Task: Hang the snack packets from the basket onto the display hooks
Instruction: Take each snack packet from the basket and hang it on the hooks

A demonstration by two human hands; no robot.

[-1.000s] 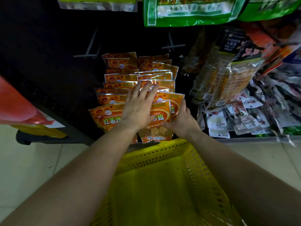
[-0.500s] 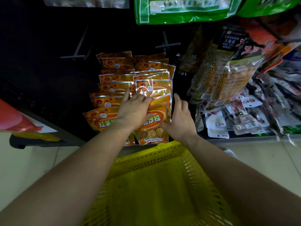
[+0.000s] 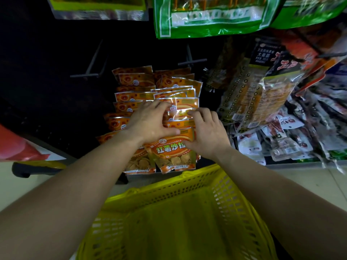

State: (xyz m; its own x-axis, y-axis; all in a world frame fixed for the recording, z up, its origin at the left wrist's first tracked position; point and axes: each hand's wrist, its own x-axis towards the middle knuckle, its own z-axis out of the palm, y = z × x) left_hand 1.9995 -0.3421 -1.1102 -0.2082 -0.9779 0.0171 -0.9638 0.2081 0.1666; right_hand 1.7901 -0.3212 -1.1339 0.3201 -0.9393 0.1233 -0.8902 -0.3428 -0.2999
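Two rows of orange snack packets [image 3: 170, 151] hang on display hooks, front to back. My left hand [image 3: 148, 122] lies over the tops of the front packets with its fingers curled down among them. My right hand [image 3: 206, 132] grips the right row from the side, fingers curled over a packet top and thumb on the front packet. The hooks under the packets are hidden. The yellow plastic basket [image 3: 169, 186] stands below my arms, and I see no packets inside it.
Two bare hooks [image 3: 88, 74] [image 3: 189, 61] jut from the dark back panel above the orange rows. Green bags [image 3: 210, 15] hang overhead. Clear noodle bags [image 3: 259, 94] and small white packets [image 3: 281, 145] crowd the right. A red packet [image 3: 16, 145] hangs at left above pale floor tiles.
My left hand went from lying flat on the front packets to curling its fingers into them. My right hand came up from the side and closed over the right row's tops.
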